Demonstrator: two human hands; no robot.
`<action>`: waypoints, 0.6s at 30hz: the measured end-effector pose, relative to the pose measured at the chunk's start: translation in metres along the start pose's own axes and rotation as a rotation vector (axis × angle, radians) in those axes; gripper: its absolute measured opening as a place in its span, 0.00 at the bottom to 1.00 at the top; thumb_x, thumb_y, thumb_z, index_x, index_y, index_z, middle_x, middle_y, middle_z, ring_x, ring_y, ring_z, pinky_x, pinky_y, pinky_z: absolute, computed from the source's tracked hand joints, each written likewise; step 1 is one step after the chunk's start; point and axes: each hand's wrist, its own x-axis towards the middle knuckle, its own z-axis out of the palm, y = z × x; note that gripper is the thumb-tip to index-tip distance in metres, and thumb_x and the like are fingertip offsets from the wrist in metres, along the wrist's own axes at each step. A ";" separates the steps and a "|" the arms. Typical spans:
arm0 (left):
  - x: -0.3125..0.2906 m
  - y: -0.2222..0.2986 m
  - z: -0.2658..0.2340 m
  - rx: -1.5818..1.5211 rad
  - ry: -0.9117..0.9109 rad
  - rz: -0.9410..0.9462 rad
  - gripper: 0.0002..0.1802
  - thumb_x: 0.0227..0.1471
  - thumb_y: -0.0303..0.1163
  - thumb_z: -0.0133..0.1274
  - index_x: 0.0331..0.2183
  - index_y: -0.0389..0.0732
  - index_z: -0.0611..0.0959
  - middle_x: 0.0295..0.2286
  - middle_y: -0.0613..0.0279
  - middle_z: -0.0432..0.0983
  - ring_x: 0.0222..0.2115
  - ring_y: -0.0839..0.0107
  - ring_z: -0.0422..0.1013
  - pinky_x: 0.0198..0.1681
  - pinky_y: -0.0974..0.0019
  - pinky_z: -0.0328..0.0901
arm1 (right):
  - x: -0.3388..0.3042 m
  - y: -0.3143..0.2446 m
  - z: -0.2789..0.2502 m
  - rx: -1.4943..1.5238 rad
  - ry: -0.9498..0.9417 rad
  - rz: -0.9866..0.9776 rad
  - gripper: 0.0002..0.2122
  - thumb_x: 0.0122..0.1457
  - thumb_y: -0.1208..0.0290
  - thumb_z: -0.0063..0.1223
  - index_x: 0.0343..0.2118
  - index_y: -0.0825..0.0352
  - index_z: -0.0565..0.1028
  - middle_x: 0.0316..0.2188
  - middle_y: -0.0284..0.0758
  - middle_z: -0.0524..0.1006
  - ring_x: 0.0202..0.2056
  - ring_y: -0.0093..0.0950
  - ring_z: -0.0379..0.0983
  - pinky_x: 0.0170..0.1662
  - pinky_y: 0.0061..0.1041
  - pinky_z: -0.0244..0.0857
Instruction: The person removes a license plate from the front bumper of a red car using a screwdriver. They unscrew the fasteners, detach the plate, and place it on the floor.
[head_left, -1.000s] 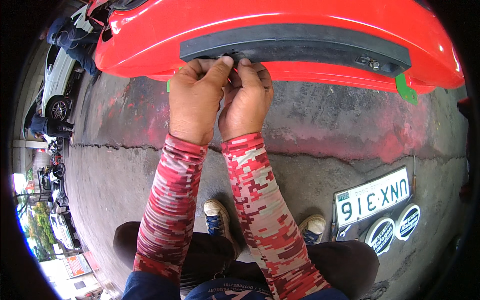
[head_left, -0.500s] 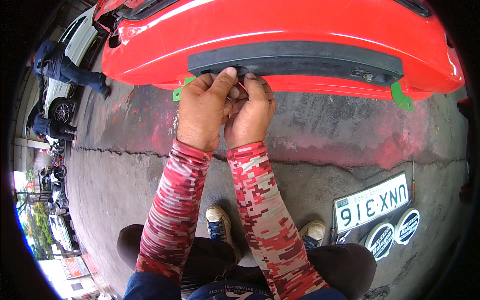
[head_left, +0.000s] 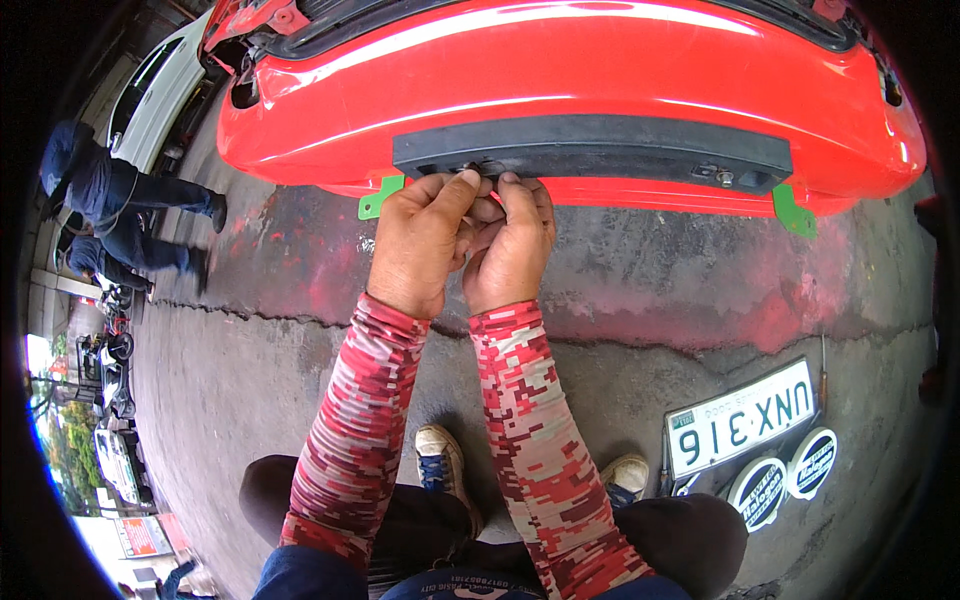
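A long black mounting bar lies across the lower front of a red car bumper. At its left part, my left hand is closed, thumb and fingers pinched against the bar's lower edge. Close beside it, my right hand is pinched too, its fingertips meeting those of the left. What the fingers hold is small and mostly hidden, so I cannot make it out. Toward the bar's right end, a metal bolt sits in a recess. Green brackets show below the bumper, a left one and a right one.
On the concrete floor at the right lie a white licence plate and two round lamps with white covers, the nearer a left lamp. A person in dark clothes walks at the left by a white car.
The bumper and my hands sit lower in the picture as my view shifts. Both hands keep their pinch at the same part of the bar. The walking person at the left has taken a step.
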 end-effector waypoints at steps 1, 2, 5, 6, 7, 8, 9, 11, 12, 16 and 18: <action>0.000 -0.001 0.000 -0.001 0.017 0.033 0.11 0.58 0.34 0.54 0.32 0.35 0.81 0.22 0.67 0.75 0.15 0.85 0.59 0.16 0.78 0.52 | 0.000 0.002 0.001 0.014 -0.022 -0.022 0.05 0.62 0.73 0.51 0.34 0.66 0.68 0.30 0.32 0.75 0.30 0.19 0.72 0.29 0.19 0.66; -0.001 -0.003 0.001 0.002 0.049 0.049 0.10 0.57 0.32 0.56 0.30 0.34 0.81 0.21 0.66 0.76 0.16 0.84 0.61 0.17 0.78 0.54 | 0.001 0.003 0.001 0.019 -0.021 -0.034 0.05 0.62 0.73 0.51 0.34 0.66 0.68 0.30 0.32 0.75 0.30 0.19 0.72 0.29 0.19 0.66; 0.000 -0.005 0.002 -0.032 0.101 0.072 0.08 0.54 0.29 0.59 0.28 0.33 0.82 0.21 0.65 0.77 0.18 0.83 0.65 0.21 0.77 0.58 | 0.000 0.007 0.002 0.037 -0.025 -0.054 0.05 0.61 0.74 0.52 0.34 0.66 0.68 0.30 0.31 0.74 0.30 0.20 0.72 0.30 0.19 0.66; 0.000 -0.006 0.003 -0.051 0.110 0.075 0.07 0.53 0.28 0.60 0.27 0.33 0.82 0.21 0.64 0.77 0.19 0.83 0.65 0.22 0.77 0.59 | -0.001 0.007 0.003 0.035 0.004 -0.048 0.05 0.61 0.74 0.53 0.35 0.66 0.68 0.31 0.31 0.74 0.30 0.20 0.71 0.30 0.19 0.66; 0.000 -0.006 0.003 -0.041 0.122 0.096 0.07 0.52 0.28 0.61 0.27 0.34 0.82 0.22 0.64 0.78 0.19 0.82 0.66 0.22 0.76 0.60 | -0.002 0.009 0.004 0.044 -0.010 -0.067 0.05 0.60 0.75 0.53 0.35 0.66 0.68 0.31 0.31 0.73 0.31 0.20 0.71 0.31 0.20 0.67; 0.000 -0.006 0.003 -0.030 0.133 0.118 0.07 0.52 0.27 0.61 0.27 0.34 0.82 0.22 0.64 0.78 0.20 0.82 0.66 0.23 0.76 0.61 | -0.002 0.010 0.005 0.046 0.005 -0.075 0.05 0.60 0.75 0.53 0.35 0.66 0.68 0.31 0.31 0.73 0.31 0.20 0.71 0.31 0.20 0.67; 0.000 -0.006 0.004 -0.017 0.150 0.130 0.07 0.52 0.27 0.61 0.27 0.34 0.81 0.22 0.63 0.78 0.20 0.81 0.67 0.23 0.75 0.61 | -0.002 0.011 0.005 0.050 0.001 -0.086 0.05 0.60 0.75 0.54 0.35 0.66 0.68 0.31 0.31 0.73 0.31 0.20 0.71 0.31 0.20 0.68; 0.000 -0.006 0.003 0.004 0.152 0.130 0.07 0.51 0.27 0.62 0.27 0.34 0.81 0.21 0.65 0.77 0.19 0.82 0.66 0.22 0.75 0.60 | -0.002 0.011 0.004 0.049 -0.001 -0.082 0.04 0.60 0.75 0.53 0.33 0.66 0.69 0.31 0.33 0.75 0.30 0.22 0.74 0.32 0.21 0.69; 0.000 -0.006 0.003 0.016 0.156 0.125 0.07 0.50 0.26 0.62 0.27 0.35 0.81 0.20 0.65 0.76 0.19 0.83 0.65 0.21 0.75 0.59 | -0.001 0.011 0.003 0.045 -0.002 -0.080 0.03 0.59 0.75 0.52 0.32 0.65 0.69 0.31 0.34 0.75 0.30 0.23 0.75 0.33 0.22 0.70; 0.000 -0.003 0.000 0.055 0.057 0.024 0.10 0.56 0.34 0.57 0.33 0.37 0.80 0.22 0.70 0.72 0.13 0.85 0.56 0.14 0.78 0.48 | 0.005 0.008 -0.004 0.077 -0.069 -0.063 0.03 0.58 0.77 0.51 0.33 0.66 0.69 0.31 0.33 0.76 0.29 0.23 0.74 0.32 0.22 0.70; 0.000 0.000 -0.003 0.039 0.002 -0.033 0.13 0.58 0.38 0.54 0.35 0.36 0.80 0.23 0.70 0.72 0.14 0.85 0.56 0.15 0.78 0.47 | 0.008 0.006 -0.007 0.077 -0.091 -0.034 0.03 0.58 0.78 0.51 0.34 0.65 0.69 0.30 0.33 0.76 0.29 0.23 0.74 0.31 0.22 0.69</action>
